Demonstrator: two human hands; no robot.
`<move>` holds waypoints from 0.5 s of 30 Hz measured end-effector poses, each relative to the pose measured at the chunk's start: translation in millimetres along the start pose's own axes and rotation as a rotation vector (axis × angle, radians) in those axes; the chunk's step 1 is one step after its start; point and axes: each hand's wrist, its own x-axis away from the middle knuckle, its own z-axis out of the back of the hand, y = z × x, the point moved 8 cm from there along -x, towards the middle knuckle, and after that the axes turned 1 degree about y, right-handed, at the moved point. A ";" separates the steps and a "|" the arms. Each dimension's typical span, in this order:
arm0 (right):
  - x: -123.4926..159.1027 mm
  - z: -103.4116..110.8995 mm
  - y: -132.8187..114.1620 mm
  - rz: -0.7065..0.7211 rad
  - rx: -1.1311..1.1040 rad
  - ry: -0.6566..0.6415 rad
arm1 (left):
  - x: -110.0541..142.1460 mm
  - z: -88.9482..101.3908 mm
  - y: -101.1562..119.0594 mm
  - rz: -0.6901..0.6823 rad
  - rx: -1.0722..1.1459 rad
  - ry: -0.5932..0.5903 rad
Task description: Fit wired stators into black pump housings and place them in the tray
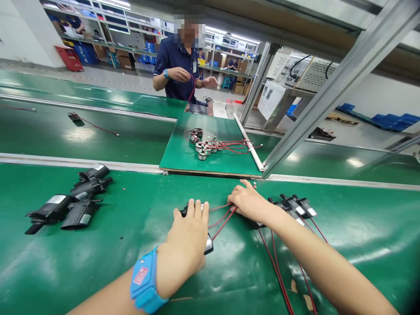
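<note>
My left hand (187, 238), with a blue strap at the wrist, lies over small motors. Its fingers curve around them from above and hide most of them. A silver-and-black motor (209, 245) shows beside the palm, and black and metal parts stick out around the fingertips. Red wires (224, 229) run from these motors to my right hand (246, 201). The fingers of my right hand are closed on the wires, and its index finger points forward. Several black motor units (297, 204) with white labels lie just beyond my right wrist, their red wires trailing toward me.
Several black housings (78, 199) lie at left on the green bench (131, 271). Ahead, a raised green board (173, 153) bears wired motors (203, 146) and a white rod (248, 142). A wired part (75, 117) lies on the belt. A co-worker (179, 61) holds a red wire. A metal post (328, 87) slants at right.
</note>
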 end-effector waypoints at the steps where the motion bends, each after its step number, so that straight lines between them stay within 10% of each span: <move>1: -4.3 1.5 2.3 0.000 0.038 0.028 | -0.5 0.4 -1.8 -0.020 -0.006 -0.026; 10: 43.3 57.1 -49.5 0.065 0.245 0.208 | -11.6 -0.9 -42.5 -0.209 0.100 0.000; 15: 125.3 18.2 -88.8 0.064 0.082 0.186 | -20.1 -6.0 -50.9 -0.295 0.061 0.065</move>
